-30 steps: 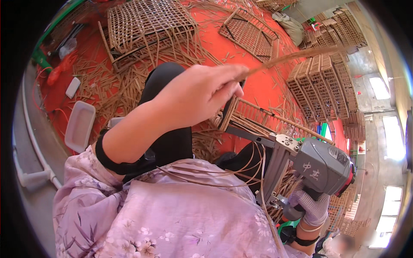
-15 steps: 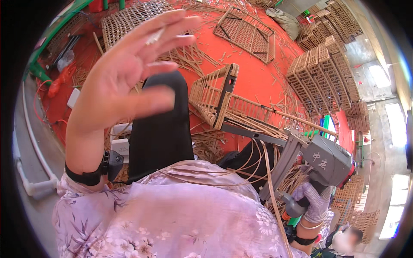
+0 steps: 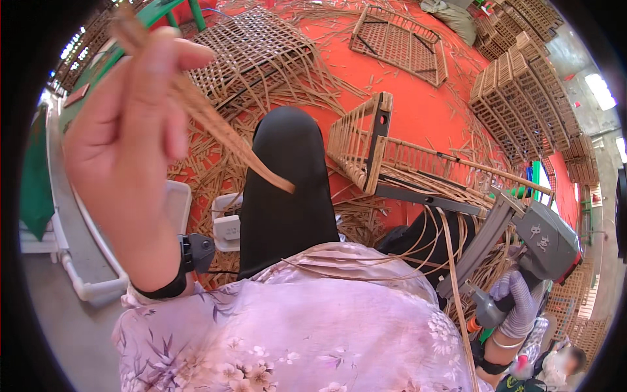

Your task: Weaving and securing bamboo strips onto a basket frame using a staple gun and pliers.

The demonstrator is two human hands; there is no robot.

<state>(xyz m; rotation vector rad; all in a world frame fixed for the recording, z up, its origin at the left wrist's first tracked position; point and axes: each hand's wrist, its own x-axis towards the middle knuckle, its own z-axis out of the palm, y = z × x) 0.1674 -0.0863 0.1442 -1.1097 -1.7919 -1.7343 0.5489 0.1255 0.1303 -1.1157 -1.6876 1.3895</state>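
Raised at the left, my bare left hand (image 3: pixel 134 127) pinches a flat brown cane strip (image 3: pixel 225 134), which slants down toward my black-clad knee (image 3: pixel 287 170). At the right, my right hand (image 3: pixel 519 306) wears a striped glove and wraps round the handle of a grey nail gun (image 3: pixel 545 236). The gun's long nose lies close to one end of an open, slatted basket frame (image 3: pixel 379 144) with dark metal bars; whether they touch I cannot tell. Long thin strips (image 3: pixel 450 255) curve over my lap and past the gun.
A woven cane panel (image 3: pixel 251 55) lies at the far left among scattered strips on the red floor covering. Beyond stands another slatted frame (image 3: pixel 398 49). Stacked baskets (image 3: pixel 522 101) rise at the right. A white box (image 3: pixel 227 228) sits beside my knee; another person (image 3: pixel 562 366) is at the lower right.
My left hand was spread with no strip visible in it; now it is closed on a cane strip, further left. The view has shifted, while my right hand still grips the nail gun.
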